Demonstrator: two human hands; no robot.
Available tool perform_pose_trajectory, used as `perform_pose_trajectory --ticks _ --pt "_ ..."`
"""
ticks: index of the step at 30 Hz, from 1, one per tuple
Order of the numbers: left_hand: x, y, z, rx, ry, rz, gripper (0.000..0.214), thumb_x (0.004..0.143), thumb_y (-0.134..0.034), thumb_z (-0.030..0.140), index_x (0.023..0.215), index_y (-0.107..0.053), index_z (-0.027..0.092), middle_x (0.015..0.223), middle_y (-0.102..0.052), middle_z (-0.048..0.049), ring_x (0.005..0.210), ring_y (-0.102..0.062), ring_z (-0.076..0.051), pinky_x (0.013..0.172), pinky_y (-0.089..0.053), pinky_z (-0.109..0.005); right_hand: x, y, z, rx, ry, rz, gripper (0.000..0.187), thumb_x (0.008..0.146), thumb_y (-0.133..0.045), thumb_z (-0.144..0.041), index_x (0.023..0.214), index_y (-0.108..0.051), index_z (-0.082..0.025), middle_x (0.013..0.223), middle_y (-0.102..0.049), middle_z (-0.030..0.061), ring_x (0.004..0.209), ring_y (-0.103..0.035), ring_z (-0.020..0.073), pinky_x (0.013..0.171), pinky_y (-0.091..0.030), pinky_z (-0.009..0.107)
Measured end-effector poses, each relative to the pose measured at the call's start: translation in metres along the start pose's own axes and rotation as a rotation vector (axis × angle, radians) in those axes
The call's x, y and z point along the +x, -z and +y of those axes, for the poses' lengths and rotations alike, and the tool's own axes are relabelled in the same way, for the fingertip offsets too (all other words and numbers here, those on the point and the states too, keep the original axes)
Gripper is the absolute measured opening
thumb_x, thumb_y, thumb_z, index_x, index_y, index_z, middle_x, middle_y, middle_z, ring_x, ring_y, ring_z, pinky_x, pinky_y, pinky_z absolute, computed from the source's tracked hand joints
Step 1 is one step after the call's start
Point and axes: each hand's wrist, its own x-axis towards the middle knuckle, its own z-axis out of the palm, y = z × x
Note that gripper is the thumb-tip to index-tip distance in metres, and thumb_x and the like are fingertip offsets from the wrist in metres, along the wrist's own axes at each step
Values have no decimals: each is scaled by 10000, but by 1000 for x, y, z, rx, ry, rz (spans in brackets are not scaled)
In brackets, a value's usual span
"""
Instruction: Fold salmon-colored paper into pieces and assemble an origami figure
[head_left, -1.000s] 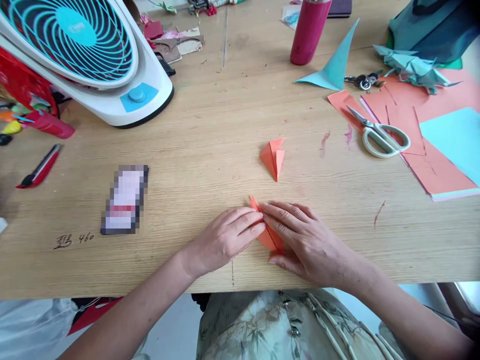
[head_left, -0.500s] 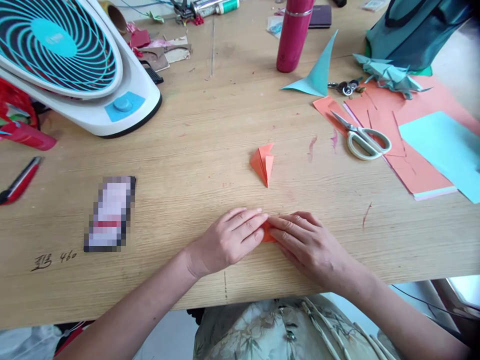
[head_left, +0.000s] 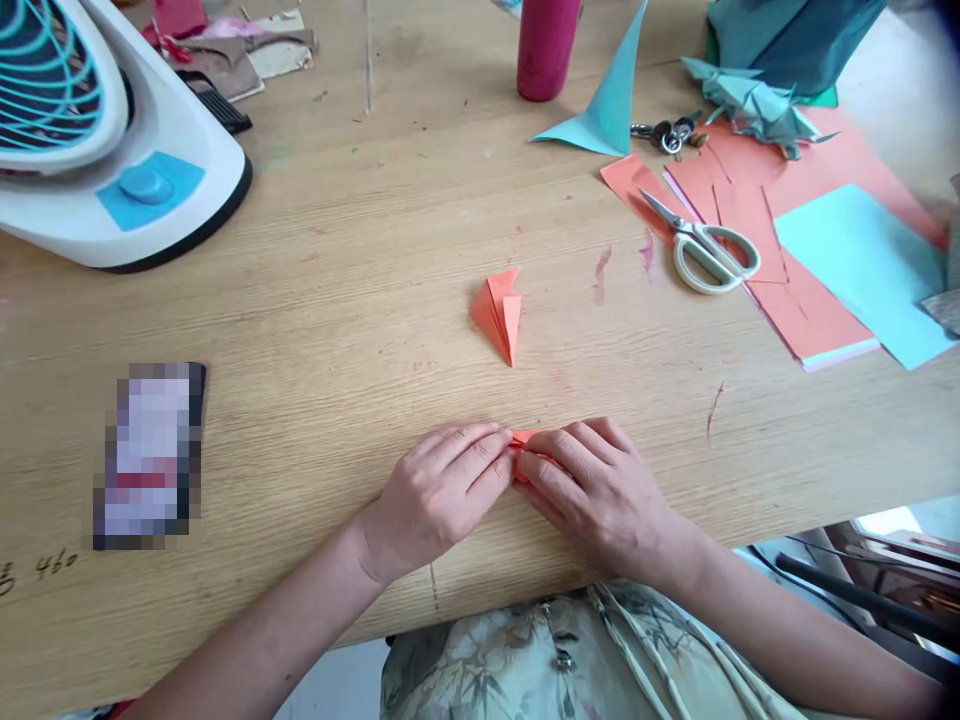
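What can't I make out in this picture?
In the head view:
Small folded orange paper: mostly covered by left hand and right hand.
White fan with turquoise grille: cut off by left and top edges.
Magenta cylindrical bottle: top cut off by upper edge.
Dark-edged rectangular phone: screen blurred by coarse pixels.

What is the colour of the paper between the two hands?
The paper is orange; the head view shows only small parts of it.
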Motion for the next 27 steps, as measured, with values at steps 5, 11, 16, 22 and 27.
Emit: perform_pose_trajectory --ticks 5,11,16,22,27 --pt "-2 1 -2 -30 11 -7 162 931 -633 77 1078 -697 53 1142 -768 -154 1100 -716 -273 941 -626 -413 7 2 -3 13 28 12 323 1056 -347 -134 1011 -666 -123 1024 -710 125 825 -581 193 736 -420 352" --pt "-2 7 0 34 -35 -69 283 1008 -444 70 1144 -690 37 1192 -750 -178 1107 -721 -285 900 -633 -410 6 4 -2 6 59 -5 299 1056 -370 -141 1049 -667 -108 1031 -724 123 831 -607 192 775 -449 356" --pt "-2 8 11 55 24 -79 253 982 -493 55 1143 -685 18 1184 -750 -189 1103 -720 -296 905 -635 -401 -2 7 4 24 44 -16 356 1072 -334 -160 1056 -688 -126 1121 -747 119 931 -642 197 831 -466 364" --pt "-13 10 10 -45 143 -61 181 944 -572 31 1079 -691 48 1134 -763 -156 1053 -711 -271 880 -620 -416 -4 7 7 56 69 -3 278 1022 -429 -99 1034 -706 -122 1180 -746 121 980 -666 215 845 -485 375" --pt "-11 9 10 -39 145 -41 164 943 -606 67 1083 -684 101 1105 -756 -117 1012 -688 -234 858 -600 -386 -4 8 7 101 57 -13 255 1008 -464 -108 1081 -708 -131 1189 -741 130 1026 -685 221 845 -512 375"
